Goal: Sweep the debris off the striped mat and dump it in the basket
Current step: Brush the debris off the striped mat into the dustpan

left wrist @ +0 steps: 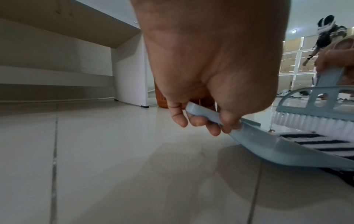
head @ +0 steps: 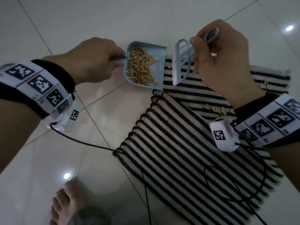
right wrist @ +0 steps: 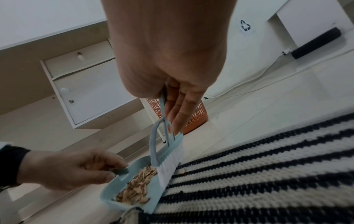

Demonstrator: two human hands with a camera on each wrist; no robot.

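My left hand (head: 95, 60) grips the handle of a light blue dustpan (head: 158, 51), whose lip rests on the edge of the black-and-white striped mat (head: 186, 143). A heap of tan flaky debris (head: 140, 69) fills the pan. A small blue hand brush (head: 180, 65) is held by its handle in my right hand (head: 222, 62), its white bristles on the mat just right of the pan's lip. More flakes (head: 219, 109) lie on the mat under my right wrist. In the right wrist view the brush (right wrist: 166, 153) stands against the pan (right wrist: 122, 175), with an orange basket (right wrist: 193, 119) behind my fingers.
Glossy pale floor tiles (head: 65, 143) surround the mat. My bare foot (head: 68, 203) stands at the lower left, and black cables (head: 227, 184) trail across the mat. A white cabinet (right wrist: 91, 91) stands by the wall next to the basket. Another person (left wrist: 325, 37) is far off.
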